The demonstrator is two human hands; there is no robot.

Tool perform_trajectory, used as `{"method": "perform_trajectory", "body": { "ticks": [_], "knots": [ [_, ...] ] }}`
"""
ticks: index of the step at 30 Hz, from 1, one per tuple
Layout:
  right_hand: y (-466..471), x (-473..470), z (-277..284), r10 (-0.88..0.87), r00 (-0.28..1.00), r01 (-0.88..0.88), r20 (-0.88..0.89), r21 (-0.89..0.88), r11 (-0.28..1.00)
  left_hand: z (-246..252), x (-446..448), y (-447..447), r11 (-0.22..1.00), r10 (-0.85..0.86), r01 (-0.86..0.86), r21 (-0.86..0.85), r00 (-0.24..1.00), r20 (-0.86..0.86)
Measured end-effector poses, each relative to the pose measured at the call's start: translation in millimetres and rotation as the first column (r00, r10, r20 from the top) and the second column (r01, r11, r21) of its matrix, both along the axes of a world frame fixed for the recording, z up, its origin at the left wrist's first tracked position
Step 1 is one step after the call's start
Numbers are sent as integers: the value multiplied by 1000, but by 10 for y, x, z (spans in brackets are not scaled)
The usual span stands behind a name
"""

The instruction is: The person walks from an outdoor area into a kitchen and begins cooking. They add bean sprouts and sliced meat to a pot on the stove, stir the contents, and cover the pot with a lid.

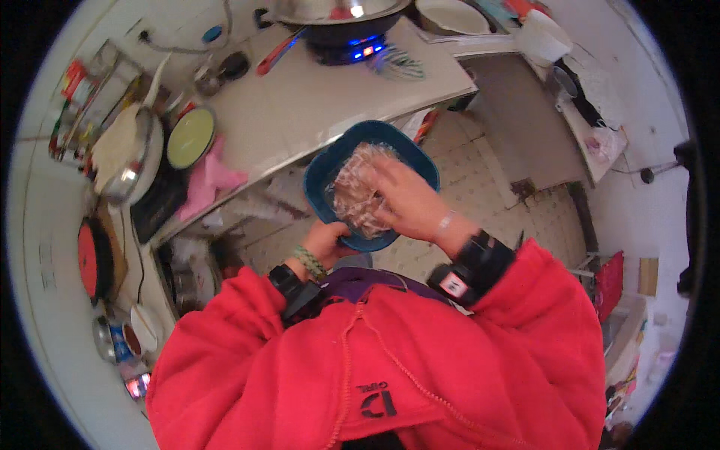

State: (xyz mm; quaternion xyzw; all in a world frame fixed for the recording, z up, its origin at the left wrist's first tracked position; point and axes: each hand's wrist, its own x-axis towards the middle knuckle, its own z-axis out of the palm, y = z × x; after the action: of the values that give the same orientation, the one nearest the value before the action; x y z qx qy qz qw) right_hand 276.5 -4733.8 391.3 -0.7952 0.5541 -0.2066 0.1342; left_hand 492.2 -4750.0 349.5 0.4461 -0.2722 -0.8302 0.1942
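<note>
A blue-green plastic basin point(419, 166) is held up in front of me, past the counter's front edge. My left hand point(323, 243) grips its near left rim, thumb over the edge. Inside lies a crinkled, clear plastic-like bag or wrap point(357, 197) with something reddish-brown in or under it; what it is I cannot tell. My right hand point(408, 199) reaches into the basin from the right, its fingers blurred and resting on the crinkled plastic. Whether those fingers grip it is unclear.
On the counter point(270, 118) stand a metal pan point(332, 11) over a lit electric cooker point(349, 50), a red-handled utensil point(278, 53), a green-lined bowl point(191, 138), a pink cloth point(208, 180) and a striped cloth point(399, 62). A lower brown surface point(523, 124) lies at right.
</note>
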Motion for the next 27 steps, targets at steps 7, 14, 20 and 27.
{"method": "perform_trajectory", "body": {
  "ticks": [7, 14, 20, 27],
  "knots": [
    [-970, -519, -600, -37, 917, 150, -398, 257, 955, -200, -837, -995, 985, -171, 171, 4, 984, -53],
    [-1789, -1458, -603, -9, 896, 141, -444, 265, 954, -66, -1845, -2038, 976, -215, 214, -35, 977, -4],
    [-2471, -2232, -672, -37, 869, 166, -494, 220, 961, -130, -2523, -2667, 981, -191, 192, -40, 981, 26],
    [-3329, -3131, -775, 99, 896, -18, -432, 186, 982, -243, -3331, -3163, 998, 35, -35, -55, 999, -9]
  ]
}}
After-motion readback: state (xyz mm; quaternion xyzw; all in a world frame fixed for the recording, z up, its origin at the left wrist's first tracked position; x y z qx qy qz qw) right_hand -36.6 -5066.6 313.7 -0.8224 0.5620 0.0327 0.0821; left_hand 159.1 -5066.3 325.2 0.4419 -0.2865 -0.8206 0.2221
